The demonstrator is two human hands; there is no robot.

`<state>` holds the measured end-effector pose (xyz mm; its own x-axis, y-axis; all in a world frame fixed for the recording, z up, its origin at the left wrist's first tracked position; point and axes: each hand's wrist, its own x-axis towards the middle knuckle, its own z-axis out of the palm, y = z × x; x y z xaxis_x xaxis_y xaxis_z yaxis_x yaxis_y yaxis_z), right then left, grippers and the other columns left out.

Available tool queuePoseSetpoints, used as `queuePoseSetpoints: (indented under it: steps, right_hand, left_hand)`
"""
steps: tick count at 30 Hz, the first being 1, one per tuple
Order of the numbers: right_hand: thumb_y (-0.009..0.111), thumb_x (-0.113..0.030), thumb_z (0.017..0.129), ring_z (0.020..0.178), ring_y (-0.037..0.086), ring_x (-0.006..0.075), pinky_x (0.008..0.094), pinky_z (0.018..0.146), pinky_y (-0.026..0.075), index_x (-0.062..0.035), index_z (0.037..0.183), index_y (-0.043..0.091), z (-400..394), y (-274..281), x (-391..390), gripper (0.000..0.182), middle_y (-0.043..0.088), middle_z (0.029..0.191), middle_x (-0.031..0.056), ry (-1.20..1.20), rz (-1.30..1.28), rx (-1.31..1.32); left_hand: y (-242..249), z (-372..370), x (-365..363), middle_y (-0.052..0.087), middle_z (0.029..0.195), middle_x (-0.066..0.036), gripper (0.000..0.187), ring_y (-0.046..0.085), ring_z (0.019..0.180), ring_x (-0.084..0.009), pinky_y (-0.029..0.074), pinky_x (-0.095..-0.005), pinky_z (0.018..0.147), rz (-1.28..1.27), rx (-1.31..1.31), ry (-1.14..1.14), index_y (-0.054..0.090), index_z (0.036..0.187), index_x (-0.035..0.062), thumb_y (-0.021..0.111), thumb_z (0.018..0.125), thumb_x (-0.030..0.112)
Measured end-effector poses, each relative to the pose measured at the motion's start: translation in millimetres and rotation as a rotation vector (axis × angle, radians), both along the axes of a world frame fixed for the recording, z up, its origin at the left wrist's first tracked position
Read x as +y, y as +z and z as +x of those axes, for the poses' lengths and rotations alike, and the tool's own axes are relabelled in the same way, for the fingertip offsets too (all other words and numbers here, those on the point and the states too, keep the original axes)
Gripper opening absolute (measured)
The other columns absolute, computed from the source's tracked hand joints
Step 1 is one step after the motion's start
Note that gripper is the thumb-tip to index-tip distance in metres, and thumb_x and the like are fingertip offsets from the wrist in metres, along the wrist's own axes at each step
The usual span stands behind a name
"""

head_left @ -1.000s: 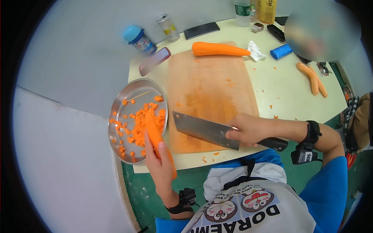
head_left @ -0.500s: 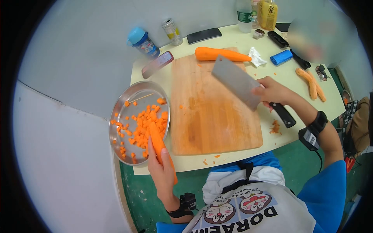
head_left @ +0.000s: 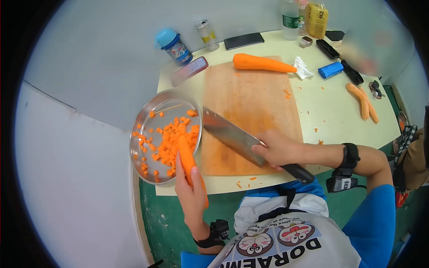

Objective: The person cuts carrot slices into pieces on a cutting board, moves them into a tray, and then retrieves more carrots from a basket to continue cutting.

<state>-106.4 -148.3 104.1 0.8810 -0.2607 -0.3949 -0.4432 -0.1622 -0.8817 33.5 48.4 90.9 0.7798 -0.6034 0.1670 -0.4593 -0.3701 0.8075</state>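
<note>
My left hand (head_left: 190,192) grips a peeled carrot (head_left: 187,157), its far end over the near right part of a round metal tray (head_left: 142,117). Diced carrot (head_left: 167,138) lies in that tray. With my right hand (head_left: 277,149) I hold a cleaver (head_left: 232,136) by its black handle, fingers around the handle's blade end. The blade slants over the lower half of the wooden cutting board (head_left: 250,98), its front corner near the tray's rim. A whole peeled carrot (head_left: 263,64) rests across the board's far edge.
A blue-capped bottle (head_left: 176,47), a can (head_left: 207,35) and two phones (head_left: 192,69) (head_left: 244,41) stand or lie at the back. Crumpled tissue (head_left: 303,69), a blue roll (head_left: 330,70) and thin carrots (head_left: 362,102) are on the right. Bottles (head_left: 290,22) line the wall.
My right hand has brought the cleaver down and left from the board's upper right to its lower half. A few carrot bits now show at the board's right. My left hand keeps the carrot.
</note>
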Motion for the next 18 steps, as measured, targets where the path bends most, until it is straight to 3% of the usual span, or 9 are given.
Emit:
queuePoseSetpoints:
  steps: [2,7,12,14,18]
  right_hand:
    - [0.042,-0.016,0.090,0.038,0.050,0.0148,0.0276,0.039,0.044,0.0054,0.095,0.050,8.8,-4.0,3.0,0.023,0.050,0.052,0.0079,-0.026,0.017,0.015]
    - [0.041,-0.014,0.089,0.038,0.051,0.0153,0.0287,0.037,0.044,0.0059,0.089,0.048,8.2,-1.8,-9.2,0.021,0.050,0.052,0.0084,-0.132,-0.023,0.105]
    - [0.041,-0.011,0.086,0.036,0.050,0.0165,0.0305,0.033,0.042,0.0091,0.088,0.050,-19.4,-0.5,-38.5,0.022,0.048,0.052,0.0088,-0.296,-0.054,0.011]
    - [0.042,-0.010,0.084,0.036,0.050,0.0160,0.0305,0.033,0.043,0.0091,0.088,0.050,-34.2,-5.4,-55.5,0.021,0.048,0.053,0.0087,-0.362,-0.089,0.037]
    - [0.043,-0.010,0.081,0.036,0.049,0.0143,0.0303,0.032,0.043,0.0089,0.085,0.050,-61.8,-4.2,-78.5,0.021,0.050,0.055,0.0085,-0.527,-0.165,0.048]
  left_hand:
    - [-9.4,4.9,8.6,0.053,0.109,-0.008,0.045,0.050,0.087,-0.0118,0.041,-0.0227,0.077,-0.014,-0.085,0.015,0.033,0.134,0.0000,0.043,0.093,0.016]
    - [-0.3,0.7,15.7,0.053,0.109,-0.008,0.046,0.050,0.088,-0.0119,0.042,-0.0228,0.078,0.015,0.007,0.060,0.033,0.135,0.0007,0.043,0.093,0.016]
    - [-4.4,4.9,15.6,0.053,0.108,-0.008,0.046,0.050,0.088,-0.0118,0.042,-0.0228,0.077,-0.023,0.009,0.047,0.033,0.135,0.0006,0.043,0.093,0.016]
    - [-6.6,6.8,14.4,0.056,0.105,-0.015,0.047,0.053,0.083,-0.0169,0.043,-0.0269,0.075,-0.044,-0.011,0.031,0.034,0.133,-0.0019,0.044,0.090,0.014]
    - [-8.8,9.3,15.2,0.055,0.108,-0.016,0.047,0.053,0.086,-0.0179,0.043,-0.0273,0.077,-0.033,-0.007,0.022,0.034,0.133,-0.0027,0.044,0.090,0.014]
